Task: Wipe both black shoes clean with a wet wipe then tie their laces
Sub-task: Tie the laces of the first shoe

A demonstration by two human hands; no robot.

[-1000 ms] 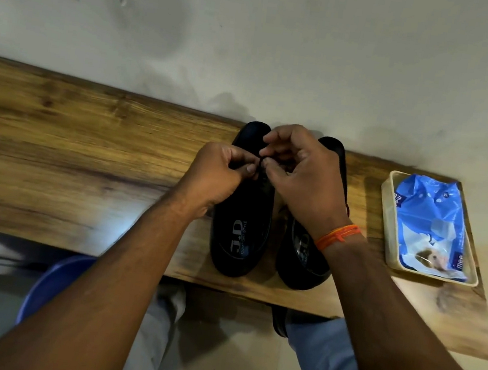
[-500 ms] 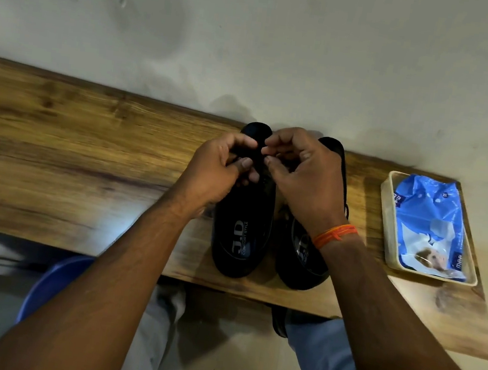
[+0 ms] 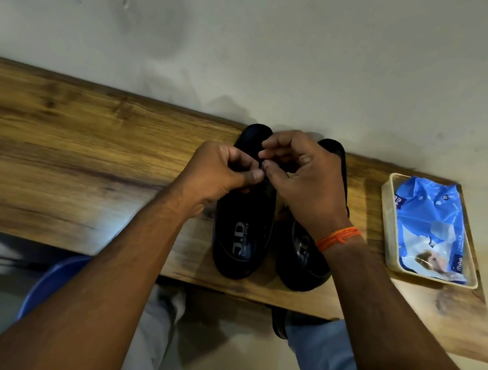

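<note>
Two black slip-on-shaped shoes stand side by side on a brown wood-grain shelf (image 3: pixel 71 143) set against a pale plaster wall (image 3: pixel 256 37), toes toward the wall, heels toward the near edge. Left black shoe (image 3: pixel 243 231): insole printed "J.D Comfort Style", opening fully in view. Right black shoe (image 3: pixel 304 261): touching or just beside the left one, its front half covered by the right wrist.

Both hands meet over the front of the left shoe. Left hand (image 3: pixel 219 175): fingers curled in, thumb tip pressed toward the index finger, pinching something thin and dark at the shoe's throat (very likely the lace, though the strand itself is too dark against the shoe to make out). Right hand (image 3: pixel 302 177): fingers curled, thumb and forefinger tips closed together at the same spot, meeting the left thumb. An orange thread band (image 3: pixel 338 237) circles the right wrist.

To the right on the shelf, well apart from the shoes: a shallow cream rectangular plastic tray (image 3: pixel 387 210) holding a blue-and-white soft pack of wet wipes (image 3: pixel 427 221), lying flat inside it.

Below the shelf edge: a blue rounded plastic object (image 3: pixel 50 280) at left, light trousers (image 3: pixel 324 366), and a dark shoe (image 3: pixel 279 323) on the floor.
</note>
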